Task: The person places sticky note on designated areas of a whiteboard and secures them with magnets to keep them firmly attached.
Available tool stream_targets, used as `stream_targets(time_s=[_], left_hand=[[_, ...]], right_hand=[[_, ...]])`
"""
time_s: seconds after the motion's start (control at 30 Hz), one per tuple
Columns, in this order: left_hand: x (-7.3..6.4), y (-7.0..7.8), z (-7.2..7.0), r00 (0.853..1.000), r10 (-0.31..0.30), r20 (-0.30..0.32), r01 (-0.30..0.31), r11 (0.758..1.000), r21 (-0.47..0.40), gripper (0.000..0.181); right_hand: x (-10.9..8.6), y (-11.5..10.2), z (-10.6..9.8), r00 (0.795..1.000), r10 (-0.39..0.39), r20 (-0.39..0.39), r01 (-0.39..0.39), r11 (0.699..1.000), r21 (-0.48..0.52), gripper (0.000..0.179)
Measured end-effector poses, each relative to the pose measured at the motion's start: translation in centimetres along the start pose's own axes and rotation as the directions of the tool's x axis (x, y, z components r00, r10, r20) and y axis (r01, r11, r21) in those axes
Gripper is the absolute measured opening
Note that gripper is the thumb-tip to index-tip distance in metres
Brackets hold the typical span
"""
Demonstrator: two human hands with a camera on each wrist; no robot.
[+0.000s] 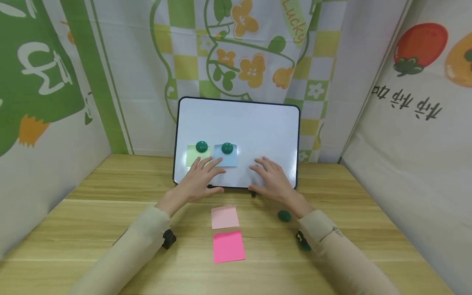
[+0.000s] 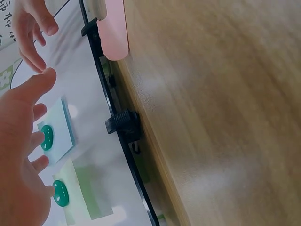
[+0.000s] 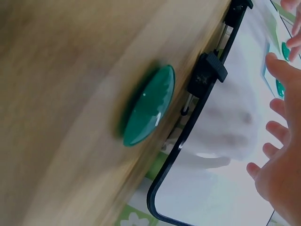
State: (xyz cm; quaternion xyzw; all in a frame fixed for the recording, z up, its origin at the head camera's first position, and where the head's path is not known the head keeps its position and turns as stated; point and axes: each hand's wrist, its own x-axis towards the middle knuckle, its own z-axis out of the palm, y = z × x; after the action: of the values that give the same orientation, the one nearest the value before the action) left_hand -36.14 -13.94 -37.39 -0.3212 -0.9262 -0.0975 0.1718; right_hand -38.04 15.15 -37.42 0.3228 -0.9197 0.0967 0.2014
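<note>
A black-framed whiteboard [image 1: 258,127] stands upright at the back of the table. On it, green round magnets hold a light green sticky note [image 1: 191,155] and a light blue sticky note [image 1: 231,159]. My left hand [image 1: 197,182] reaches in front of these notes with fingers spread, holding nothing. To its right, my right hand [image 1: 273,180] is spread in front of the bare lower part of the board, also with nothing in it. In the left wrist view, the left fingers overlap the blue note's magnet [image 2: 46,137].
A pale pink sticky note [image 1: 225,217] and a bright pink one [image 1: 228,247] lie on the wooden table [image 1: 147,266] between the forearms. A loose green magnet [image 1: 284,216] lies near the right wrist; another green piece [image 1: 305,246] is partly hidden. Black clips [image 3: 207,73] grip the board's lower edge.
</note>
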Motion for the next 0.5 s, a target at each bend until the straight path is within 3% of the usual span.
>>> stream_targets(time_s=[0.5], left_hand=[[-1.0,0.6,0.4,0.999,0.007,0.054,-0.005,0.999,-0.037,0.057]], right_hand=[[-2.2,0.7,-1.5,0.999,-0.027,0.045,0.026,0.999,0.025,0.067]])
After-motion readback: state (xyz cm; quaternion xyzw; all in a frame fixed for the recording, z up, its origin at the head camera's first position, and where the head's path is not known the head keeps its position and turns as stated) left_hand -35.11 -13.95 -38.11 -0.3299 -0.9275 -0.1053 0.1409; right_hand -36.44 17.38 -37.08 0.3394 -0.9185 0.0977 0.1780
